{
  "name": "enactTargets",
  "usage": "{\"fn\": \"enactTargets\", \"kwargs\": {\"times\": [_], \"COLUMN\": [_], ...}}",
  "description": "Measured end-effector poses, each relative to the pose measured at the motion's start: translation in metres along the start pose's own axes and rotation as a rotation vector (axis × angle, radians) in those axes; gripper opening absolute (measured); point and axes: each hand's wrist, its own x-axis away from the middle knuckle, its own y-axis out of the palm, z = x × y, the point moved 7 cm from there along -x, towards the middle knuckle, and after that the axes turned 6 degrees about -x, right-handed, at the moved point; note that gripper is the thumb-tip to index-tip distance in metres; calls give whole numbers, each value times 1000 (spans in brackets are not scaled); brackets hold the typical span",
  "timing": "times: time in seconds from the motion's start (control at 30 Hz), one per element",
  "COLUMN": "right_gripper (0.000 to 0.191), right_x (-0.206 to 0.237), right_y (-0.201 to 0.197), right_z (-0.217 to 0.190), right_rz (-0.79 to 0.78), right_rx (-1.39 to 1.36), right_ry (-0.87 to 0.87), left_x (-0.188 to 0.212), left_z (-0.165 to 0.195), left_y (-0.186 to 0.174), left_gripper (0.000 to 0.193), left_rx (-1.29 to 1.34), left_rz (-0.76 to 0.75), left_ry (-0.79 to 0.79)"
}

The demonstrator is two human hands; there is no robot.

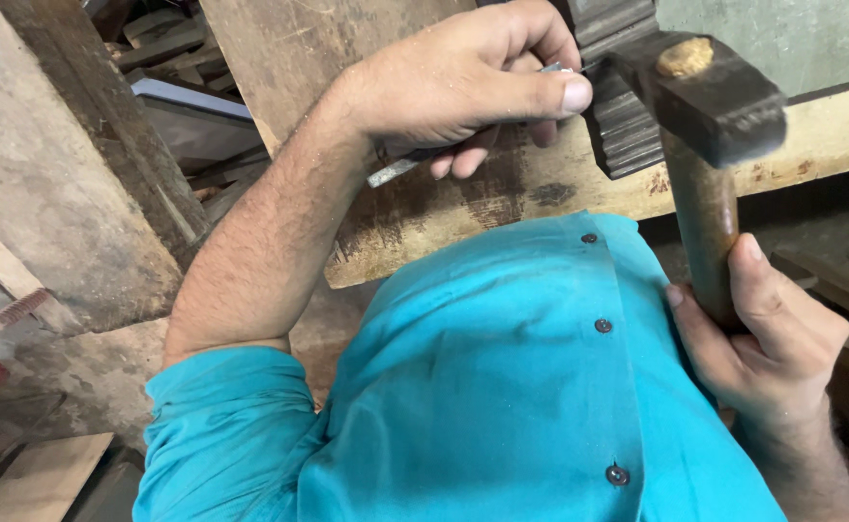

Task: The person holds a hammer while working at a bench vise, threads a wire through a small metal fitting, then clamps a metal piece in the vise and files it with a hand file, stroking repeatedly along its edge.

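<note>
Leftmost, beyond the worn wooden plank (424,208) that serves as my work surface, lie stacked dark timber offcuts (178,58). My left hand (463,82) rests over the plank, fingers curled tight around a slim metal chisel (395,171); its grey end pokes out below my palm toward the offcuts, while the other end runs under my thumb toward a dark ribbed metal block (623,106) standing on the plank, the tip hidden behind my knuckles. Just right of that block, the hammer (710,92) hangs with its black steel head level with my left thumb and close beside the block. Its brown wooden handle drops across the plank's edge into my right hand (763,333), wrapped firmly round the lower shaft, below the plank, beside my teal shirt (502,387).
</note>
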Motion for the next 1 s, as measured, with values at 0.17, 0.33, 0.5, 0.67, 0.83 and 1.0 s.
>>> {"fn": "enactTargets", "kwargs": {"times": [0.17,0.33,0.5,0.67,0.83,1.0], "right_gripper": [81,79,80,79,75,79], "right_x": [1,2,2,1,0,-3], "right_y": [0,0,-1,-1,0,0], "right_z": [1,4,0,0,-2,0], "right_rz": [9,-21,2,-1,-2,-6], "right_rx": [32,2,27,44,-23,32], "right_ry": [-44,21,-21,-16,-28,1], "left_x": [2,4,4,4,4,5], "left_z": [0,1,1,3,2,2], "left_y": [0,0,1,1,1,1], "left_gripper": [45,43,42,41,42,42], "left_rx": [0,-39,-27,-25,-18,-11], "left_rz": [18,48,51,54,42,47], "left_ry": [-6,-12,-4,7,-4,-10]}}
